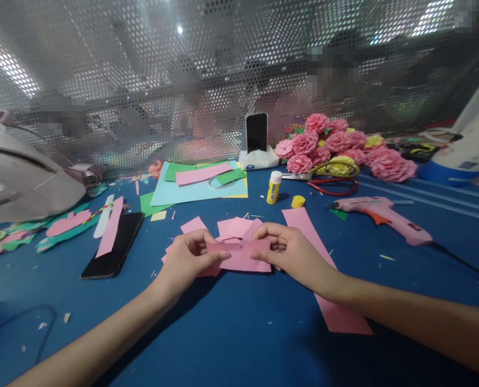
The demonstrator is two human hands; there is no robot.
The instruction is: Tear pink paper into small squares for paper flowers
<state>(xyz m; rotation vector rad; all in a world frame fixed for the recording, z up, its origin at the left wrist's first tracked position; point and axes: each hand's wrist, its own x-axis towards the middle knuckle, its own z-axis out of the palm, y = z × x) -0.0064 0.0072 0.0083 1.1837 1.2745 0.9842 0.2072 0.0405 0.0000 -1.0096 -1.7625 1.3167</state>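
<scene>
L hand (189, 262) pinches one end of a pink paper piece (243, 255) btwn thumb & fingers; R hand (291, 251) grips the other end the same way. Paper's held above the blue surface (239, 338), w/ loose pink sheets (230, 228) just behind. A long pink strip (344, 312) passes under the R wrist. Glue stick (274, 189) stands upright beyond (yellow cap (298, 201) off, nr it); pink glue gun (380, 208) lies further right.

From head height, one close view is directed forward and down across the flat blue tabletop (231, 333), toward the grey perforated screen (143, 59) beyond it.
</scene>
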